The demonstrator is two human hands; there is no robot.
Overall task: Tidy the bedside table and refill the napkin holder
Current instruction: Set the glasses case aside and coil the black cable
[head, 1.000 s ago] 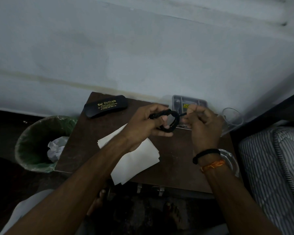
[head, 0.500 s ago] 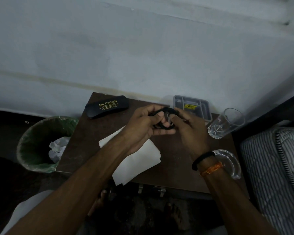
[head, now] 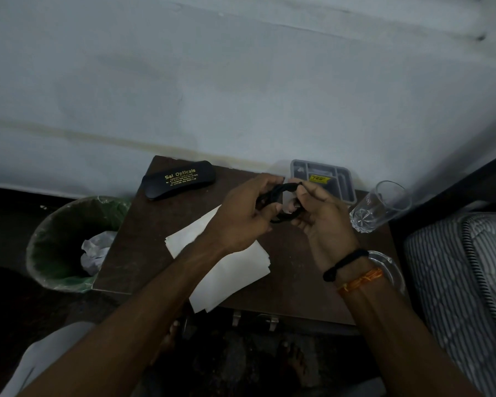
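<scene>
Both hands (head: 241,216) grip, seemingly, coiled black cable (head: 281,204).

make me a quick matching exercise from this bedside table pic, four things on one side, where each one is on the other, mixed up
Things:
1. spectacle case
2. drinking glass
3. black cable
4. crumpled paper

Places:
A. in the green-lined bin
B. held between both hands
C. far left corner of the table
D. right side of the table, near the bed

Pairs: 1-C, 2-D, 3-B, 4-A
</scene>
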